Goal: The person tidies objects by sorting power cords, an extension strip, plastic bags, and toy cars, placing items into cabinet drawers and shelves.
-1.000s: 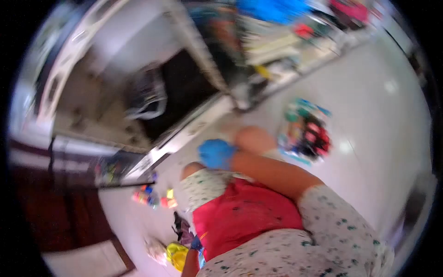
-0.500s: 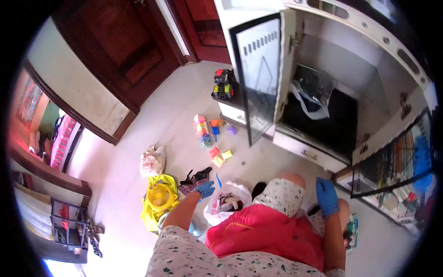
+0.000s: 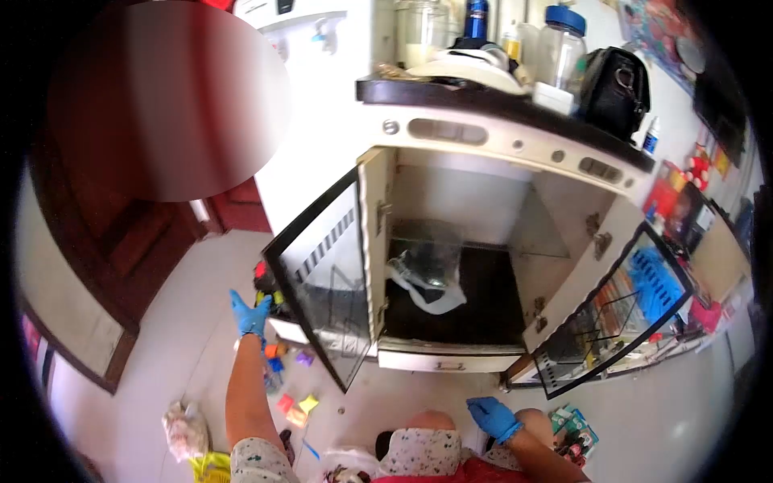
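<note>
My left hand (image 3: 250, 315), in a blue glove, reaches forward with its fingers spread and nothing in them. It is beside the toy tractor (image 3: 266, 283), which is partly hidden behind the cabinet's left glass door (image 3: 326, 278); I cannot tell whether they touch. My right hand (image 3: 493, 419), also gloved in blue, hangs over my knees, its fingers loosely stretched and holding nothing I can see. In front of me the white cabinet (image 3: 451, 181) stands with both doors swung out. A clear plastic bag with a white edge (image 3: 431, 278) lies on its black shelf.
Toy pieces, among them a purple one (image 3: 304, 358) and a yellow one (image 3: 308, 403), lie on the floor. Bottom left are a cloth-like bundle (image 3: 185, 431) and a yellow bag (image 3: 211, 467). Jars and a black bag (image 3: 616, 92) stand on the cabinet top. The right glass door (image 3: 616, 322) juts outward.
The view has tilted up and turned right toward the cabinet. My left hand has moved from above the white bag on the floor to beside the toy tractor. My right hand stays near my knee.
</note>
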The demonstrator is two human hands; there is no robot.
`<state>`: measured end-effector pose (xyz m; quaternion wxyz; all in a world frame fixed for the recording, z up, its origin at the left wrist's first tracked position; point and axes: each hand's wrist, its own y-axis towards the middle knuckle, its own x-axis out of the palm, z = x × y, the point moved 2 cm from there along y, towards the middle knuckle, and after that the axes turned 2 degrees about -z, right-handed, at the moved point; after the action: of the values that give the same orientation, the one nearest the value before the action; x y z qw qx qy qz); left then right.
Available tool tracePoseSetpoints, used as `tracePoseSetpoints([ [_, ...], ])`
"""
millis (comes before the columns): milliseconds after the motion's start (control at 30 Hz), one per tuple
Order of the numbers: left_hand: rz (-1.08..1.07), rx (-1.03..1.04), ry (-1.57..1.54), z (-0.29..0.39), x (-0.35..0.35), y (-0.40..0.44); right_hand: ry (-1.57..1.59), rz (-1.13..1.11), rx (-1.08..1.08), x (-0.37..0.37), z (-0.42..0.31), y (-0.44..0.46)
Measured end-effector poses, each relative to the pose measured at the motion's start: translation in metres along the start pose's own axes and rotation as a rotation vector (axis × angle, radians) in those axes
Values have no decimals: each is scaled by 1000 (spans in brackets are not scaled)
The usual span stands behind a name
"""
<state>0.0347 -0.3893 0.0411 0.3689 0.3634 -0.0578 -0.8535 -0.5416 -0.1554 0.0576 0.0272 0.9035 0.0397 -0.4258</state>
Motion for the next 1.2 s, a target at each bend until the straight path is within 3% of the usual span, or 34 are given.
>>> tracePoseSetpoints([
  [67, -43, -51, -248, -21, 47, 43, -46, -70, -123, 2, 0, -5],
  [133, -109, -148, -312, -3, 65, 63, 45, -84, -9, -4, -3, -4],
  [167, -93, -157, -695, 16, 69, 52, 52, -77, 14, -4, 0, -5],
  [267, 195, 431, -623, 21, 84, 52, 71, -51, 37, -9, -2, -8],
  [300, 218, 452, -578, 27, 88, 50, 76, -42, 28, -11, -3, -10],
  [400, 219, 338, -495, 37, 90, 43, 87, -17, 23, -6, 12, -14],
  [600, 259, 323, -468, 48, 82, 42, 4, -78, -18, -18, -2, -17],
  [700, 308, 332, -451, 50, 74, 47, -1, -59, -101, 6, 27, -17],
  [800, 126, 185, -513, 44, 84, 61, -51, -84, -153, 10, 30, -12],
  [933, 53, 172, -488, 51, 96, 73, -5, -119, 115, 2, 19, -8],
  [1200, 12, 142, -424, 60, 87, 82, 17, -78, 82, -6, 25, -6],
])
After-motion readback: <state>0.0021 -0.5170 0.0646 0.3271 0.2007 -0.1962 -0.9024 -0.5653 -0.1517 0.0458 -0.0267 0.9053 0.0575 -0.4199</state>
